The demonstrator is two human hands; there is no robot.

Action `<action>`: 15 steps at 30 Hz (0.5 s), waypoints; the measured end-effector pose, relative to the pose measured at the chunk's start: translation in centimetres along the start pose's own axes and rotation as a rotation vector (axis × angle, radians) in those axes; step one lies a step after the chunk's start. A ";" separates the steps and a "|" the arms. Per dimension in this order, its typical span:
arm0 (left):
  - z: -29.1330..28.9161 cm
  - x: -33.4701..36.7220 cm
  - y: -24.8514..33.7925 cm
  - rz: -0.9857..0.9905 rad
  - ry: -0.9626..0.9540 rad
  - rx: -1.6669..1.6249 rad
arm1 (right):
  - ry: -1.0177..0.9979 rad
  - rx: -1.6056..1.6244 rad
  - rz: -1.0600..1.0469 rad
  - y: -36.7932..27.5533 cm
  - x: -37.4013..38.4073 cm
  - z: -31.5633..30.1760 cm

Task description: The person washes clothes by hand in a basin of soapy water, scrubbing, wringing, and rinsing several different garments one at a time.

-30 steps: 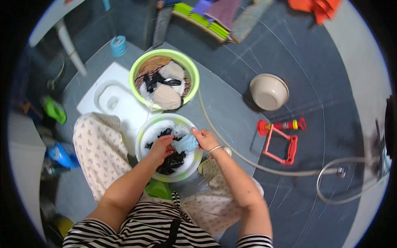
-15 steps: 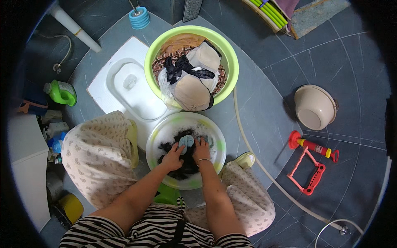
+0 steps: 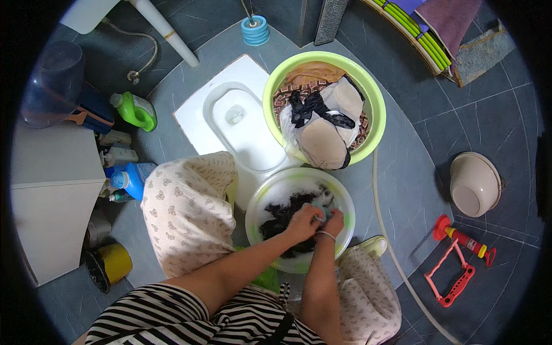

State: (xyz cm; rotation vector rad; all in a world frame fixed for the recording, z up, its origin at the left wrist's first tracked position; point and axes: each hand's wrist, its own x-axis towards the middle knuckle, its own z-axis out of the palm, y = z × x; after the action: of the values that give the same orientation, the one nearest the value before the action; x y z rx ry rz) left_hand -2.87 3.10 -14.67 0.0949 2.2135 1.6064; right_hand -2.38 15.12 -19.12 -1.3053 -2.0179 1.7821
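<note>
A white basin with a green-tinged rim (image 3: 251,230) holds sudsy water and a dark clump of wet black clothing (image 3: 279,217). Over its right half, my left hand (image 3: 303,223) and my right hand (image 3: 332,224) are side by side, closed on a small light-blue cloth (image 3: 328,208). Fingers cover most of the cloth, so its kind does not show. A bracelet circles my right wrist. Just beyond stands a lime-green tub (image 3: 376,126), piled with beige-cupped bras (image 3: 324,142), a black garment (image 3: 310,109) and patterned fabric.
A white squat toilet (image 3: 194,112) is set in the floor behind the basin. Bottles, including a blue one (image 3: 135,179) and a green one (image 3: 137,112), line the left. A hose (image 3: 378,195) runs along the right, near a beige bucket (image 3: 474,184) and a red plunger (image 3: 460,238).
My view has shifted left, so the scene sits farther right. My hands have come together and closed on the light-blue cloth; earlier they were apart, fingers spread over the laundry.
</note>
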 end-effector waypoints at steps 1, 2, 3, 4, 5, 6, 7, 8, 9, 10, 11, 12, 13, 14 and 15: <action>0.1 -0.6 0.3 0.007 -0.048 0.042 | 0.046 0.188 0.212 -1.6 -0.6 0.5; 0.1 -1.4 0.6 0.012 -0.094 0.083 | 0.091 0.373 0.427 -2.3 -1.0 0.9; -0.3 -2.0 1.4 -0.048 -0.121 0.199 | -0.090 0.360 0.299 -0.2 -0.5 0.4; -0.7 -2.6 2.3 -0.110 -0.154 0.318 | -0.259 0.024 0.079 2.5 1.1 -0.4; -1.0 -3.1 2.4 -0.188 -0.178 0.433 | -0.274 -0.214 -0.104 2.9 0.8 0.0; -1.0 -3.6 0.5 -0.249 -0.207 0.442 | -0.284 -0.456 -0.292 3.1 0.5 0.2; -1.0 -3.9 -2.6 -0.296 -0.247 0.445 | -0.294 -0.599 -0.411 3.7 0.1 0.5; -0.7 -4.1 -4.5 -0.338 -0.296 0.440 | -0.297 -0.753 -0.528 4.7 -0.4 0.7; -1.4 -3.6 -4.2 -0.430 -0.327 0.352 | -0.370 -0.909 -0.314 5.0 -0.5 0.8; -2.3 -2.8 -3.7 -0.519 -0.357 0.273 | -0.395 -0.995 -0.231 5.3 -0.2 1.2; -2.0 -2.6 -3.9 -0.508 -0.343 0.242 | -0.439 -1.101 -0.241 6.1 1.0 0.6; -2.0 -2.3 -4.5 -0.496 -0.314 0.218 | -0.464 -1.146 -0.197 6.2 2.4 0.8; -2.4 -2.1 -5.2 -0.492 -0.269 0.199 | -0.494 -1.189 -0.155 5.8 3.4 1.3; -1.6 -1.5 -6.3 -0.490 -0.242 0.067 | -0.498 -1.182 -0.050 4.9 5.1 1.3; -1.2 -1.1 -7.2 -0.495 -0.196 -0.051 | -0.526 -1.161 0.047 3.6 6.0 2.3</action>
State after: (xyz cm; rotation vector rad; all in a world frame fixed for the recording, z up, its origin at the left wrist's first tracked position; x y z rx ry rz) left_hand -1.00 -0.69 -20.68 -0.2778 1.8582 1.3135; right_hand -5.68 17.18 -25.35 -1.0698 -3.5992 0.9144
